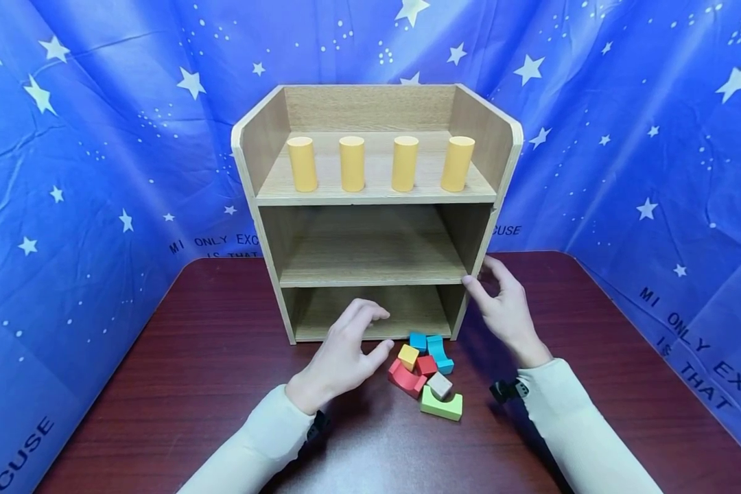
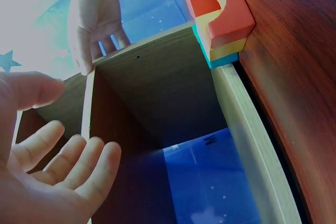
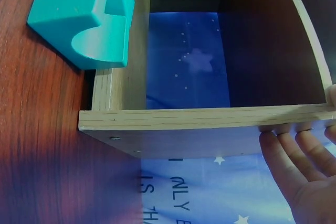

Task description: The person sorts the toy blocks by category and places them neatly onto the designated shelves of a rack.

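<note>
Nearest, a pale left sleeve [image 1: 250,442] and a pale right sleeve [image 1: 583,425] reached in over the dark reddish table [image 1: 370,446], a small black device showing at each wrist. Between the forearms, the blocks lay in a loose cluster on the table in front of the shelf [image 1: 373,250]. Closest in that cluster was a green block [image 1: 441,407] with a rounded notch, and just behind it a greyish-white block [image 1: 440,385]. Beyond these came a notched red block [image 1: 406,379] and a small red block [image 1: 427,366], then a yellow block [image 1: 408,357], a notched blue block [image 1: 438,353] and, nearest the shelf, a small blue block [image 1: 417,342]. The left hand [image 1: 339,350] hovered beside the cluster, its grip wide, with the fingers loosely bent and the thumb well apart from them, pointing toward the yellow block. The shelf stood upright on the table, its lower opening right behind the blocks. Farther along, the right hand [image 1: 509,312] held the shelf's right side panel, thumb at the front edge and fingers against the outer face. On the top board, four yellow cylinders [image 1: 353,165] stood upright in a spaced row. Behind everything hung a blue curtain [image 1: 130,103] with white stars and lettering.
</note>
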### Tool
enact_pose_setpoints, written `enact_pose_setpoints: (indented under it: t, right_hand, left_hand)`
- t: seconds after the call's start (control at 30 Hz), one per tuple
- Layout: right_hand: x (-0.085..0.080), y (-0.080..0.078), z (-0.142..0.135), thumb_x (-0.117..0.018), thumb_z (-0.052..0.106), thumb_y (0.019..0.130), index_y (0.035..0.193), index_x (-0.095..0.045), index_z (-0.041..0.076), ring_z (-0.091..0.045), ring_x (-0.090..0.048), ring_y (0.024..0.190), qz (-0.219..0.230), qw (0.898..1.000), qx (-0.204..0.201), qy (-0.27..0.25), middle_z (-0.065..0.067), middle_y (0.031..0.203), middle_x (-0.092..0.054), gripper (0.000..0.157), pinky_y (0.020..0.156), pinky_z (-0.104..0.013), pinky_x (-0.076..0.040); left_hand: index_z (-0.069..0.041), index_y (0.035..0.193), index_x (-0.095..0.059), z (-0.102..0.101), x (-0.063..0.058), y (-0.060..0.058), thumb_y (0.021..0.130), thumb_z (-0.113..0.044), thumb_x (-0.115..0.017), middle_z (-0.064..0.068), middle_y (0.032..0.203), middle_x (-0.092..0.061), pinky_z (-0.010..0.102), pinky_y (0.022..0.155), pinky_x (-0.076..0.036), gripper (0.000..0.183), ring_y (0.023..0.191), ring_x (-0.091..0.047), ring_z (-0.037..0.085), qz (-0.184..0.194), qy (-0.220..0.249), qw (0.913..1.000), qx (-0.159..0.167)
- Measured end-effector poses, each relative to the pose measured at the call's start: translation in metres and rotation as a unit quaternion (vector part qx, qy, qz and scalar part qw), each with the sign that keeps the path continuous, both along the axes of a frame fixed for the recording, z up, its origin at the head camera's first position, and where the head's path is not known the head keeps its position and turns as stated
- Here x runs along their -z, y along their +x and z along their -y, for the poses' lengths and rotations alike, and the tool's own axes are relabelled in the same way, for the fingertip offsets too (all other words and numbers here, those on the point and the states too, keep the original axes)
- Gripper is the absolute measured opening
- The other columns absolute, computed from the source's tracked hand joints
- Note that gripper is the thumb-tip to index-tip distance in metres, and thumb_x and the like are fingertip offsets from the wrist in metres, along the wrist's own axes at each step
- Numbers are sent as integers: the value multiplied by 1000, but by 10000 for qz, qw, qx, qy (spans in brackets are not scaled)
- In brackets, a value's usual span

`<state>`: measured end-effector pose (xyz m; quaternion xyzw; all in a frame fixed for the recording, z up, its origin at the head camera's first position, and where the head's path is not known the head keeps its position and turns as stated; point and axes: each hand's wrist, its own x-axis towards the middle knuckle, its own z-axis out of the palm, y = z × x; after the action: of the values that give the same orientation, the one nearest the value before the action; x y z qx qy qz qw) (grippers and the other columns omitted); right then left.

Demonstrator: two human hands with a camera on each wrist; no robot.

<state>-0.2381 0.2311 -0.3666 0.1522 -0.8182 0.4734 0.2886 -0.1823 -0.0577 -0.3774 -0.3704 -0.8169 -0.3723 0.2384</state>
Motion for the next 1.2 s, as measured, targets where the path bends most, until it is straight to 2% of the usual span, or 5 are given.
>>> enact_pose_setpoints:
  t: [0.2, 0.4, 0.53, 0.87, 1.2]
  right_hand:
    - [-1, 2, 1, -66, 14, 90, 129, -56, 7, -2, -57, 92, -22, 10000, -36, -22, -12, 106, -64, 40, 75, -12, -46]
    - [-10, 9, 5, -65, 10, 90, 128, -56, 2, -4, -57, 91, -2, 10000, -29, 19, -15, 104, -64, 40, 75, -12, -45]
    - [-1, 2, 0, -66, 16, 90, 128, -57, 7, -3, -57, 92, -33, 10000, -10, 13, -11, 104, -64, 40, 75, -13, -46]
    - [-2, 2, 1, -66, 17, 90, 127, -57, 7, -6, -56, 92, -59, 10000, 37, 58, -10, 105, -64, 39, 75, -15, -46]
    - [-2, 2, 1, -66, 17, 90, 127, -57, 7, -12, -57, 93, -49, 10000, 41, -11, -11, 105, -64, 39, 76, -13, -45]
  left_hand:
    - [-8, 114, -57, -1, 5, 0, 81, -13, -71, -3, 113, -53, 28, 90, -46, 36, 106, -53, 11, 131, -321, 9994, 95]
    - [-10, 116, -57, -2, 9, -3, 80, -11, -71, -5, 114, -52, 26, 91, -44, 39, 106, -52, 8, 417, -778, 9959, 197]
    - [-11, 118, -58, -2, 9, -2, 80, -8, -70, -6, 115, -52, 27, 93, -44, 40, 107, -53, 10, 639, -1153, 9907, 344]
    - [-10, 113, -61, -7, 12, -4, 79, -8, -72, -1, 109, -56, 28, 87, -45, 35, 97, -56, 18, 957, -1680, 9789, 662]
    - [-13, 116, -61, -15, 18, -9, 80, -14, -74, -4, 109, -54, 25, 86, -45, 39, 96, -56, 14, 1309, -2364, 9616, 486]
